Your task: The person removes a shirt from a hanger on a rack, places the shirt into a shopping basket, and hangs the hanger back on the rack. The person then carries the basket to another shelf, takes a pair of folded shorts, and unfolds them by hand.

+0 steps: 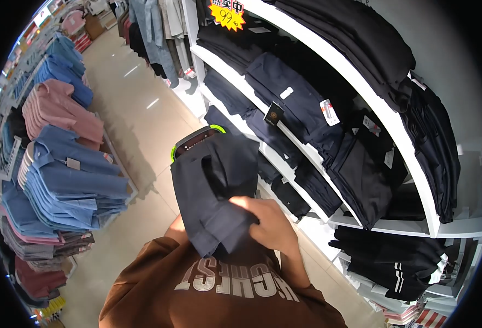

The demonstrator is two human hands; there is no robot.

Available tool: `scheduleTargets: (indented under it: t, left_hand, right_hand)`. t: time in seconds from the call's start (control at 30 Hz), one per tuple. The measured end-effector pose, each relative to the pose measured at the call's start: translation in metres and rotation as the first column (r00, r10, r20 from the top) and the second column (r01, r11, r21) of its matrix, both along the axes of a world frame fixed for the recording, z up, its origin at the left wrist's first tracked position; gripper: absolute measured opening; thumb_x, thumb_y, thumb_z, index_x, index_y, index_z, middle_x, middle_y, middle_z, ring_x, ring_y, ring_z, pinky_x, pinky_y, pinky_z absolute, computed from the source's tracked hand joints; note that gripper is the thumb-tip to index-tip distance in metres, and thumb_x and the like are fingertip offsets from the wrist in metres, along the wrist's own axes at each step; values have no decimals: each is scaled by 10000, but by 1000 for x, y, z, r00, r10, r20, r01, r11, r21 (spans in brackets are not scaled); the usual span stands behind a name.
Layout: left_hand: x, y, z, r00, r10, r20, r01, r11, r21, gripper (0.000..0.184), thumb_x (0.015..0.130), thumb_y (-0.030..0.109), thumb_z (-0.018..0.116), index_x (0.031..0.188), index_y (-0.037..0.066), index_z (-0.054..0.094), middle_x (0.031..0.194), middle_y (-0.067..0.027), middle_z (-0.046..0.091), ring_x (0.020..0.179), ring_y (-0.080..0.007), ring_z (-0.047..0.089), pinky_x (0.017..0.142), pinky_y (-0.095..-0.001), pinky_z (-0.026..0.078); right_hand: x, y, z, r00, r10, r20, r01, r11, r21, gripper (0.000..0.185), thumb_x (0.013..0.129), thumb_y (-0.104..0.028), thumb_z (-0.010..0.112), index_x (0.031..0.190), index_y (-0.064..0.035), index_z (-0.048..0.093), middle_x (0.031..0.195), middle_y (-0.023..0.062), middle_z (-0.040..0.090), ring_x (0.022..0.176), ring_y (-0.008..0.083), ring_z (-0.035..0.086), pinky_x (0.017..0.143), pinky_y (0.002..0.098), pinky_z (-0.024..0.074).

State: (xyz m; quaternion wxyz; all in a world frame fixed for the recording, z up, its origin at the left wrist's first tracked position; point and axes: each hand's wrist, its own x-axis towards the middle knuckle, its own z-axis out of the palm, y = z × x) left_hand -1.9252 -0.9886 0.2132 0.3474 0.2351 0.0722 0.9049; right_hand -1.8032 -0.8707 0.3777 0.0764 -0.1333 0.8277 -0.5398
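Note:
A folded pair of dark grey-navy trousers [194, 183] is held up before my chest. My right hand [273, 221] is closed on the near right side of the cloth, its fingers bent over the fabric. Of my left hand, only the wrist [178, 229] shows at the left; the fingers are hidden behind the trousers. Past the far edge of the cloth, a dark device with a bright green rim [199, 140] sticks out, partly covered.
On my right, white curved shelves [355, 71] carry stacks of dark trousers [284, 93] with tags. A yellow price sign [227, 15] hangs above. At left, a display holds folded blue shirts [77, 169] and pink shirts [60, 112]. A tiled aisle [142, 98] runs between.

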Motion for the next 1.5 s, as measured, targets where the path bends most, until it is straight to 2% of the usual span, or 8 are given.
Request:
scheduleTargets:
  t: [0.27,0.57,0.67,0.8,0.97,1.13,1.33,1.5]
  left_hand:
    - [1,15,-5,998,-56,-40,59,996,68,228,852,252,525,939,57,446,830,-47,438,767,-188,439,648,-318,364]
    - [-8,21,-10,987,-138,-76,148,978,147,214,849,265,523,888,67,449,767,-28,433,716,-177,425,610,-315,351]
    - [-12,18,-14,981,-176,-81,188,967,173,212,848,269,522,871,71,451,746,-22,431,699,-173,421,598,-313,347]
    - [-24,7,-17,969,-225,-101,241,951,192,211,847,275,521,849,75,452,718,-14,429,677,-168,414,581,-311,342]
    - [-40,-21,-19,962,-247,-114,263,950,167,238,843,308,514,777,96,425,647,4,381,633,-157,377,544,-311,305]
    - [-56,-48,-38,899,-426,-98,437,874,210,119,870,202,492,899,88,507,778,2,512,754,-157,474,671,-338,404]
    - [-39,-98,-29,995,-41,-87,21,975,-223,169,852,179,536,976,69,511,828,-20,546,803,-163,505,716,-332,423]
    - [-25,-147,-24,869,193,-455,-459,657,-598,238,836,160,572,1041,53,516,869,-38,574,844,-169,531,753,-326,439]
  right_hand:
    - [10,-6,-12,973,222,55,-223,975,4,540,577,-55,441,1092,66,549,1035,251,589,976,392,557,861,367,443]
    - [16,-13,-22,1000,28,-9,-29,985,-170,417,645,-6,450,1042,35,569,889,219,627,843,339,614,788,355,461]
    - [16,-19,-33,993,-116,26,119,962,-245,284,735,-119,559,975,31,579,858,139,656,777,240,646,716,289,477]
    - [8,-36,-36,967,-190,170,232,933,-276,221,736,-57,580,941,25,587,819,80,651,750,112,594,702,242,455]
    - [-8,-74,-39,949,-284,138,314,895,-317,204,743,-41,582,935,27,586,817,59,639,772,88,568,712,226,441]
    - [-25,-105,-40,915,-372,154,402,859,-317,201,752,-31,572,944,29,582,816,52,628,783,92,559,721,223,435]
    - [-41,-128,-38,867,-480,132,496,817,-294,223,737,-3,541,952,44,571,820,71,634,801,101,559,733,227,434]
    - [-46,-136,-47,857,-515,-22,509,852,-122,283,703,13,513,977,49,570,828,156,641,808,199,614,737,264,447]
